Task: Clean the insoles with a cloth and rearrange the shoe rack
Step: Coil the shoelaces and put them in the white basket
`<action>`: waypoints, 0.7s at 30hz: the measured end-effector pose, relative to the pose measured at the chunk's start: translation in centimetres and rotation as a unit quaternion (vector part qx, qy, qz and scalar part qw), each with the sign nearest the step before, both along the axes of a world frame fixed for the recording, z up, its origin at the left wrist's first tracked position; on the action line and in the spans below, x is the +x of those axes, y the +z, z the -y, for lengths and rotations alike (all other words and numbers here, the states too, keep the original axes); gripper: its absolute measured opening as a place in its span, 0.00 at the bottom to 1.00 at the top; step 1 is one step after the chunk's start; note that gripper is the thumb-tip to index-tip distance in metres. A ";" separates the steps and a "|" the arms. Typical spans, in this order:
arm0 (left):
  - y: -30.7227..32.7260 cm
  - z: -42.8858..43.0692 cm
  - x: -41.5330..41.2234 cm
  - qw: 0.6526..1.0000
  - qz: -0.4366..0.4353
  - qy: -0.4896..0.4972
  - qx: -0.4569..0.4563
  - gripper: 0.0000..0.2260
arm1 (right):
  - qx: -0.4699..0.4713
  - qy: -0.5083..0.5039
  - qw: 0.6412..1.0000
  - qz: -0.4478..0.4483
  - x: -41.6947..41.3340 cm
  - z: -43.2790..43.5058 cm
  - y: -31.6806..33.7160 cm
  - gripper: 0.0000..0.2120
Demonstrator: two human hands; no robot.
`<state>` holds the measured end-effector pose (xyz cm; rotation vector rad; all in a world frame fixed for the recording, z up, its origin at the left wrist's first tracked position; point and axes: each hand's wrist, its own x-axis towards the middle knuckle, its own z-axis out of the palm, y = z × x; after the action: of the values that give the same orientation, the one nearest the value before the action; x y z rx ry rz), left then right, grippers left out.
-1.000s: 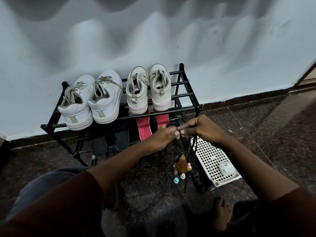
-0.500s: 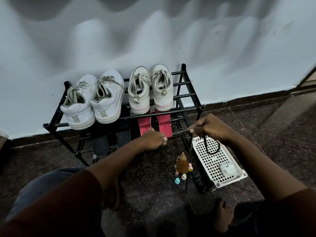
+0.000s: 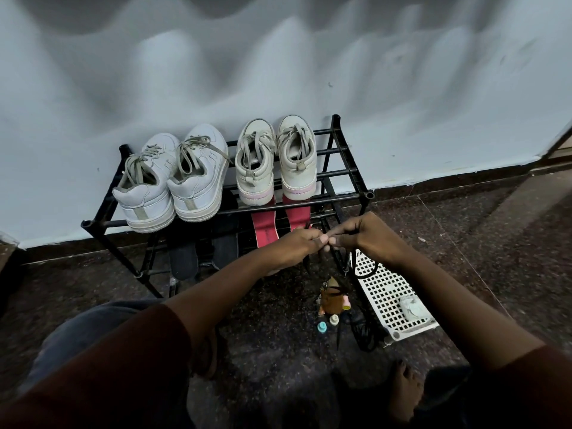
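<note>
Black shoe rack (image 3: 337,197), red insoles (image 3: 263,227) and dark insoles (image 3: 182,258) flat on lower shelf.

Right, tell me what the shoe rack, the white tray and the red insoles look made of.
Shoe rack: thin black bars, dull sheen, probably painted metal, plastic corner joints. White tray: moulded plastic, even grid of holes. Red insoles: matte, likely fabric-faced foam; uncertain.

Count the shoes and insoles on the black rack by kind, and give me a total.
White sneakers: 2
Cream sneakers: 2
Red insoles: 2
Dark insoles: 2
Total: 8
</note>
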<state>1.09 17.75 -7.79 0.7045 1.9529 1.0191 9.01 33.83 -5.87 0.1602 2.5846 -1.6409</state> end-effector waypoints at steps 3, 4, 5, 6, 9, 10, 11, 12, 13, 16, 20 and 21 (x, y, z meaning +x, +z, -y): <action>-0.3 0.1 -0.1 1.000 -0.010 -0.011 -0.018 0.13 | 0.004 0.003 1.000 0.013 -0.1 -0.1 -0.3 0.07; -0.5 0.2 -0.3 0.999 -0.020 -0.009 -0.027 0.13 | 0.008 0.002 1.000 0.022 -0.1 -0.3 -0.3 0.07; -0.7 0.4 -0.5 0.999 -0.035 -0.007 -0.036 0.13 | 0.012 0.000 0.999 0.031 -0.1 -0.5 -0.3 0.07; -0.6 0.6 -0.6 0.998 -0.052 -0.004 -0.044 0.13 | 0.017 -0.001 0.999 0.038 0.0 -0.8 -0.3 0.07; -0.9 1.1 -1.4 0.993 -0.092 0.006 -0.076 0.14 | 0.042 -0.011 0.998 0.052 0.1 -1.6 0.2 0.07; -1.3 1.2 -1.8 0.989 -0.113 0.005 -0.096 0.14 | 0.045 -0.015 0.997 0.054 0.1 -1.9 0.4 0.07; -1.7 1.4 -2.1 0.983 -0.137 0.002 -0.119 0.14 | 0.046 -0.018 0.997 0.055 0.2 -2.2 0.6 0.07; -2.0 1.5 -2.4 0.977 -0.157 -0.002 -0.142 0.14 | 0.047 -0.021 0.997 0.053 0.3 -2.4 0.8 0.06; -2.2 1.5 -2.6 0.972 -0.171 -0.008 -0.158 0.15 | 0.045 -0.024 0.997 0.050 0.4 -2.6 0.9 0.06; -2.2 1.4 -2.4 0.968 -0.193 -0.023 -0.159 0.16 | 0.053 -0.036 0.998 0.026 0.3 -2.4 0.9 0.06; -1.3 0.7 -1.3 0.981 -0.168 -0.037 -0.089 0.17 | 0.072 -0.031 0.997 -0.012 -0.1 -1.1 0.8 0.07; -1.1 0.4 -0.9 0.986 -0.148 -0.034 -0.063 0.17 | 0.073 -0.024 0.997 -0.014 -0.2 -0.9 0.7 0.07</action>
<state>0.19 17.33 -8.92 0.8865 2.2090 0.7757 8.83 34.70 -5.14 0.2128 2.7426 -1.4778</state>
